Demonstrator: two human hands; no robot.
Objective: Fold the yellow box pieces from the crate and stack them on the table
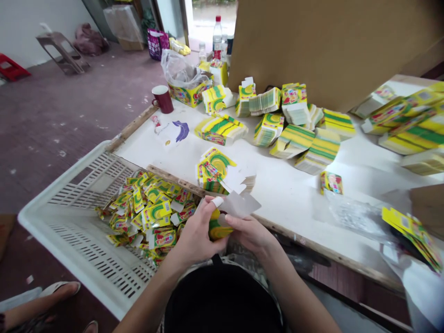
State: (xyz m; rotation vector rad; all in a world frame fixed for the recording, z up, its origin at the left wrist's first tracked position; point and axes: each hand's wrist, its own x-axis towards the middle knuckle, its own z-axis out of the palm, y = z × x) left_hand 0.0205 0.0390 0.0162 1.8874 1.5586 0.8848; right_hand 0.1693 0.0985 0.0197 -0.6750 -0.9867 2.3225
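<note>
My left hand (203,229) is closed on a yellow-green carton (219,225) at the table's front edge, with a white wrap on one fingertip. My right hand (251,233) grips the carton's other side, where a pale flap (241,203) sticks up. Just beyond them a loose pile of flat printed cartons (217,169) lies on the white table (277,194). At the left, small yellow-green cartons (156,212) fill part of a white plastic crate (79,231).
Stacks of flat cartons (291,138) line the table's back, before a large brown board (312,51). A maroon mug (163,99) stands at the far left corner. Clear plastic (357,215) lies at the right. Another person's feet (64,289) show at lower left.
</note>
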